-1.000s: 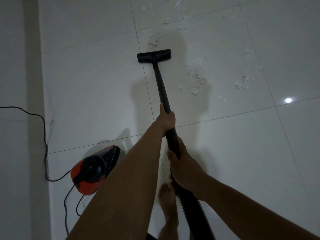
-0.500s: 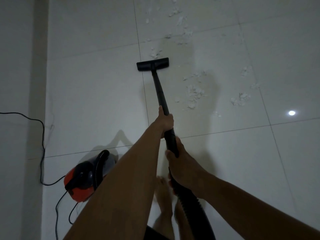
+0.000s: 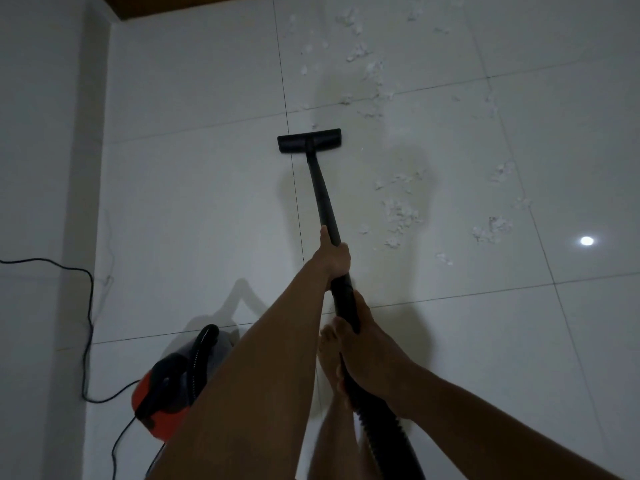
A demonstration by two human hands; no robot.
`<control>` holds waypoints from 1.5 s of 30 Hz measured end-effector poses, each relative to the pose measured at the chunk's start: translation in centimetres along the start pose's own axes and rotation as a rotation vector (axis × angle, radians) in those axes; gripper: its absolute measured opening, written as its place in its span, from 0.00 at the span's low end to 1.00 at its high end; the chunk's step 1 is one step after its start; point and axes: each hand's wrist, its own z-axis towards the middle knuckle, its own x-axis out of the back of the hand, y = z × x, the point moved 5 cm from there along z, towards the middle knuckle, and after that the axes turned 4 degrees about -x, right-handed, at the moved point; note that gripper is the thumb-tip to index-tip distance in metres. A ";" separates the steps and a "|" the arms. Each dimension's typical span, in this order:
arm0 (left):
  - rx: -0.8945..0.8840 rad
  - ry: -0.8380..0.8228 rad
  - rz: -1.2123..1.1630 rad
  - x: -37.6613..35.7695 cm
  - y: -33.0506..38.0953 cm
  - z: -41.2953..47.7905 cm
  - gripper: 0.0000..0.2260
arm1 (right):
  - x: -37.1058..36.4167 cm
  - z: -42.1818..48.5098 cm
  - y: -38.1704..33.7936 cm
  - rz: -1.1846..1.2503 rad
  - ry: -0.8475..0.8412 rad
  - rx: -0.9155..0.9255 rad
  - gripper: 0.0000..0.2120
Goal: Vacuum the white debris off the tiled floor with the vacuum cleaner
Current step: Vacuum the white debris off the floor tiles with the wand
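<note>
**Wand gripped, nozzle on tile seam**

The black wand (image 3: 323,202) is clasped by the left hand (image 3: 333,259) and, lower, the right hand (image 3: 367,348). The floor nozzle (image 3: 309,140) is set flat on the tiled floor (image 3: 194,188); white debris (image 3: 401,213) lies scattered toward its right. The red canister (image 3: 166,396) sits near the floor's left edge.

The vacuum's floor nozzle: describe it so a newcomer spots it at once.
Follow the black wand away from the left hand across the tiled floor. It ends in the floor nozzle, a flat black bar lying across a grout line, the only dark shape among the white debris.
</note>
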 end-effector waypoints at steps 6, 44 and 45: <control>0.011 0.000 -0.006 2.0 1.4 1.8 0.30 | -0.4 2.2 -2.4 -0.053 0.034 0.028 0.28; -0.007 0.008 0.048 9.2 11.6 11.5 0.31 | 1.0 8.7 -16.7 -0.179 0.064 0.037 0.29; -0.003 0.008 0.056 9.3 12.0 11.6 0.31 | 1.1 8.9 -17.1 -0.177 0.061 0.039 0.29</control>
